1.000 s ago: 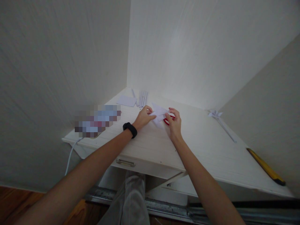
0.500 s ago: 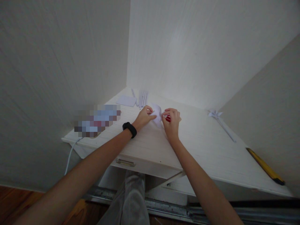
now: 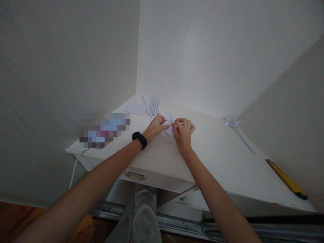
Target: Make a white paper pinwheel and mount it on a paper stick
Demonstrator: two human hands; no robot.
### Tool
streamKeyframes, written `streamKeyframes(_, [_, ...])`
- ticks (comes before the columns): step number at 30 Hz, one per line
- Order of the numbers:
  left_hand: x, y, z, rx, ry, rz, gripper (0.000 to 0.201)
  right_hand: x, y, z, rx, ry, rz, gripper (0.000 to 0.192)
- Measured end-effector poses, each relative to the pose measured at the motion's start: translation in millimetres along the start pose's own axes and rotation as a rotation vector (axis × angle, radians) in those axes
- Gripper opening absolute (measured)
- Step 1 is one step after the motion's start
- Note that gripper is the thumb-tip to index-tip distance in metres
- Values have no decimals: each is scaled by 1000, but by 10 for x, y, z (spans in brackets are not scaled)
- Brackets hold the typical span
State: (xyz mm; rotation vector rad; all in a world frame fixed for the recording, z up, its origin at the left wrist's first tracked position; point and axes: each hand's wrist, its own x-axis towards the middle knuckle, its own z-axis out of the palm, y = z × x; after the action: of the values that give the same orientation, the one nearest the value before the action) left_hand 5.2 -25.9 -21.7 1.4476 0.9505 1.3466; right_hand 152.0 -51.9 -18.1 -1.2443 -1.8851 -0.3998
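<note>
Both hands work on a white paper pinwheel (image 3: 168, 118) above the middle of the white tabletop. My left hand (image 3: 155, 127) pinches its left side between thumb and fingers; a black band is on that wrist. My right hand (image 3: 184, 133) is closed, its thumb and fingertip at the middle of the paper. Something red, mostly hidden, shows between the right fingers; I cannot make out what it is. To the right lies another paper pinwheel (image 3: 231, 122) on a rolled white paper stick (image 3: 244, 140).
Several white paper sticks (image 3: 154, 106) and a flat white paper sheet (image 3: 136, 108) lie at the back left. A blurred-out device (image 3: 106, 130) with a white cable (image 3: 74, 168) sits at the left. A yellow cutter knife (image 3: 286, 179) lies along the right edge. Walls enclose the tabletop (image 3: 215, 162).
My right fingers have moved slightly left, bringing the paper's edge in to its middle. The paper now looks more folded. Less of the red thing shows. My left hand has hardly moved.
</note>
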Motion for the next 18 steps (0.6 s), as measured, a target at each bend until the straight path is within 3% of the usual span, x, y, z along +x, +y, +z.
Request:
streamKeyframes(8, [27,-47,-16,-11,18,-15,32,4,-34,-34,-179,-43,-80,9])
streamKeyframes(18, [3,-18,-14,-50,28,-49,33,12,-60,-54,-205,-55,-121,10])
